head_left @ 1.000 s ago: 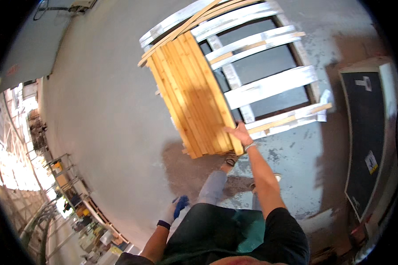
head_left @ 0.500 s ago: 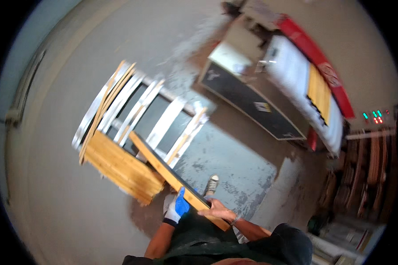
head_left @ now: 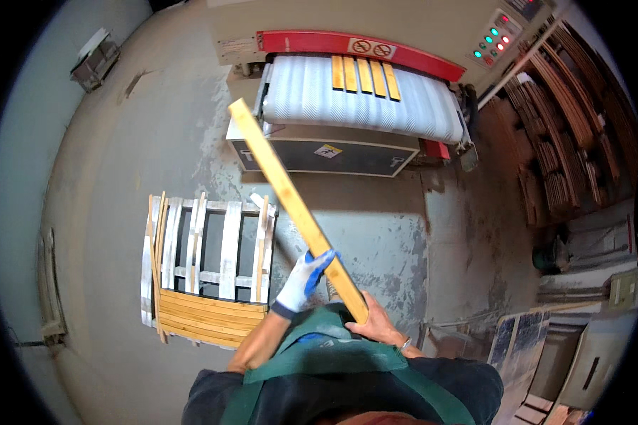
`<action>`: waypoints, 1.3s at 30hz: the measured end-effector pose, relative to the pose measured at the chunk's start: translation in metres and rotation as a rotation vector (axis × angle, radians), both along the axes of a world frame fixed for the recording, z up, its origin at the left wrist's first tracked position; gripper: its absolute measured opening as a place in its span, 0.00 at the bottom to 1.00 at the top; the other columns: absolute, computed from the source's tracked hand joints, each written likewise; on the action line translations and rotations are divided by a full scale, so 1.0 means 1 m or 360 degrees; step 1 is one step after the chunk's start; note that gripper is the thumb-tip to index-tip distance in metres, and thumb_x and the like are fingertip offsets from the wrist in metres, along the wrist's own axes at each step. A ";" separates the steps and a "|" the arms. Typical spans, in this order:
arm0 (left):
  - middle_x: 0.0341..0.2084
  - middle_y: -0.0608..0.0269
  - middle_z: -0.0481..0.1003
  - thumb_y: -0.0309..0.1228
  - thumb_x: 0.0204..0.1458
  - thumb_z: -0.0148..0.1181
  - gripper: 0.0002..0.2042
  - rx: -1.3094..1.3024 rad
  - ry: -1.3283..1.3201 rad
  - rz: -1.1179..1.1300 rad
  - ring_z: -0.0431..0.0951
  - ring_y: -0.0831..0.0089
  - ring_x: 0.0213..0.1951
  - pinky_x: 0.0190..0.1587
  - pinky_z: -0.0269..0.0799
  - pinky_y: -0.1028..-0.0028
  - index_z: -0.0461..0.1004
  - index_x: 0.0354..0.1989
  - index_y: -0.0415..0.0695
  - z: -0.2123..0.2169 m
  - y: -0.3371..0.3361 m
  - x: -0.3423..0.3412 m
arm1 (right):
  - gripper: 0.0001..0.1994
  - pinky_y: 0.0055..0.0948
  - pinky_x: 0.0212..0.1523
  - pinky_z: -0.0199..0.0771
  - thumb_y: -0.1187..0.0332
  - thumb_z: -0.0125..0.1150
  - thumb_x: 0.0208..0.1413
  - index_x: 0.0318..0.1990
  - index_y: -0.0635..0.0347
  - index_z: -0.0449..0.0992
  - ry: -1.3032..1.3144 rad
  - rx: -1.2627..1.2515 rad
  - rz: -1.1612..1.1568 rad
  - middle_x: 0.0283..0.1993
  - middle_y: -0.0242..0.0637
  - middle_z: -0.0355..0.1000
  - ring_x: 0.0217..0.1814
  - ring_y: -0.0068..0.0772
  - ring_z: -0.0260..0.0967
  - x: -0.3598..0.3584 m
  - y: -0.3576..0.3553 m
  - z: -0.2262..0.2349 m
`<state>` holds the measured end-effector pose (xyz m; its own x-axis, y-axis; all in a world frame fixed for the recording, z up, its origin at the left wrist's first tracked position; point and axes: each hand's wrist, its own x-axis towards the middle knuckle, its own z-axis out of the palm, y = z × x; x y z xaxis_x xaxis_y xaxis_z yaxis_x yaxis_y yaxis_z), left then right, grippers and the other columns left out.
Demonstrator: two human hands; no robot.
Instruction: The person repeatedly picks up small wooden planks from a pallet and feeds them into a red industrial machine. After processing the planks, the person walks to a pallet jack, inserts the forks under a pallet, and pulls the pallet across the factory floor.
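A long, narrow wooden plank slants up and to the left in front of my body. My left hand, in a white and blue work glove, is closed around it below its middle. The bare right hand grips its near end. To the left, a wooden pallet lies on the floor with several similar planks laid side by side over its near end. Ahead, several short-looking yellow planks rest on the pale belt of a machine.
A red bar spans the machine above the belt; a panel with lit buttons sits at its right. Brown stacked boards stand at the right. A cabinet-like grey box is at the near right. A small cart stands far left.
My view has turned toward the machine, which is now straight ahead. The plank has swung up, away from the pallet, with both hands still holding it.
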<state>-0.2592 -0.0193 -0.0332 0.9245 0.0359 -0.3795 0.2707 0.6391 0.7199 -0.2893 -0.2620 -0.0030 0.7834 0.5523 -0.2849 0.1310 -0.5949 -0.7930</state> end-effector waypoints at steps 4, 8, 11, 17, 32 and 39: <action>0.27 0.70 0.74 0.43 0.62 0.57 0.16 0.0811 -0.0112 -0.0292 0.74 0.80 0.32 0.40 0.70 0.78 0.76 0.42 0.41 0.049 -0.021 0.054 | 0.33 0.40 0.51 0.72 0.65 0.69 0.42 0.57 0.69 0.66 0.0082 0.0186 -0.0359 0.45 0.51 0.72 0.49 0.49 0.72 0.008 -0.013 0.002; 0.48 0.57 0.74 0.44 0.65 0.54 0.24 0.0865 -0.0378 -0.0353 0.73 0.74 0.49 0.52 0.71 0.73 0.69 0.57 0.34 0.010 -0.026 0.082 | 0.19 0.28 0.35 0.71 0.70 0.67 0.46 0.45 0.66 0.72 0.0646 0.0732 -0.0540 0.34 0.32 0.70 0.35 0.22 0.68 0.028 -0.014 -0.023; 0.54 0.59 0.73 0.42 0.62 0.58 0.27 0.0558 -0.0303 -0.0428 0.73 0.70 0.54 0.56 0.70 0.71 0.65 0.64 0.38 -0.016 -0.027 0.067 | 0.14 0.25 0.33 0.69 0.73 0.67 0.48 0.42 0.64 0.73 0.0973 0.1137 -0.0766 0.34 0.29 0.71 0.34 0.19 0.68 0.037 -0.006 -0.034; 0.44 0.52 0.76 0.19 0.53 0.57 0.25 0.1857 -0.0769 -0.0930 0.77 0.61 0.47 0.53 0.71 0.70 0.69 0.62 0.44 -0.043 -0.041 0.010 | 0.16 0.26 0.37 0.76 0.77 0.63 0.50 0.49 0.70 0.74 0.1016 0.1219 -0.0864 0.41 0.36 0.76 0.39 0.25 0.74 0.064 0.003 -0.032; 0.10 0.76 0.62 0.42 0.55 0.67 0.16 0.0811 0.0660 -0.0323 0.57 0.84 0.12 0.15 0.48 0.76 0.74 0.20 0.47 0.050 -0.047 0.093 | 0.13 0.28 0.35 0.76 0.73 0.67 0.47 0.41 0.70 0.79 0.0396 0.0873 -0.0954 0.35 0.35 0.79 0.35 0.21 0.74 0.132 0.011 -0.020; 0.15 0.77 0.65 0.39 0.54 0.69 0.12 0.0726 0.0514 -0.0183 0.59 0.86 0.15 0.17 0.50 0.78 0.75 0.28 0.46 0.043 -0.031 0.111 | 0.17 0.27 0.43 0.77 0.74 0.71 0.48 0.46 0.69 0.78 0.0732 0.1054 -0.1031 0.41 0.36 0.79 0.40 0.24 0.75 0.171 0.010 -0.012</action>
